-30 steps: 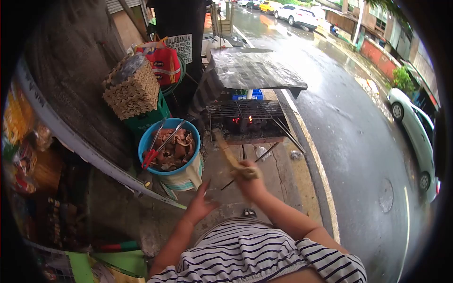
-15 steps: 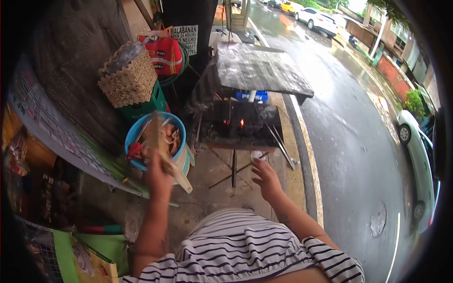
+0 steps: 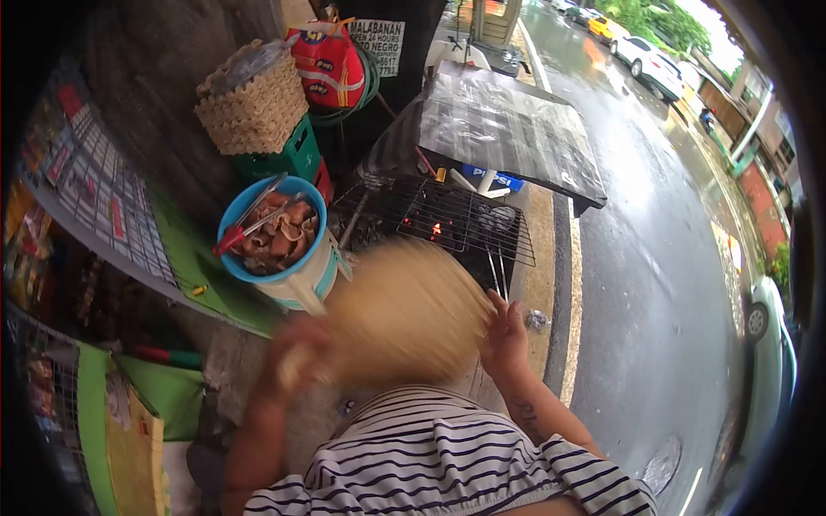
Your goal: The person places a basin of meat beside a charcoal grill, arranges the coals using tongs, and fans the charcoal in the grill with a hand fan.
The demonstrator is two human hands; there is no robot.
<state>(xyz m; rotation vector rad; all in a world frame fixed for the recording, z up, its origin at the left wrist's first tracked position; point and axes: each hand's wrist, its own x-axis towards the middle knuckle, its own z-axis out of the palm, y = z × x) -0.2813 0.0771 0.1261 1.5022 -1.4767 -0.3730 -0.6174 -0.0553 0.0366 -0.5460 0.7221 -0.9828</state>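
My left hand (image 3: 303, 354), blurred by motion, is closed around the handle of a round woven fan (image 3: 413, 314). The fan's face is spread broad and smeared in front of me. Just right of the fan's edge, my right hand (image 3: 506, 337) is raised with its fingers apart and seems to hold nothing. Beyond the fan stands a charcoal grill with a wire grate (image 3: 465, 217) and glowing coals (image 3: 436, 228). Metal tongs (image 3: 497, 268) lean at its near right side, close to my right fingertips; contact is unclear.
On the left, a blue basin (image 3: 231, 205) holds brownish pieces of meat (image 3: 282, 236) and red-handled tongs (image 3: 229, 240). Egg trays (image 3: 254, 110) sit on a green crate (image 3: 292, 155). A dark sheet (image 3: 508, 129) covers the grill's far side. A wet road (image 3: 637, 249) runs along the right.
The fan has passed from my right hand to my left and swung rightward, its face now broad. My right hand has let go of it. The view has shifted, bringing the basin and grill nearer.
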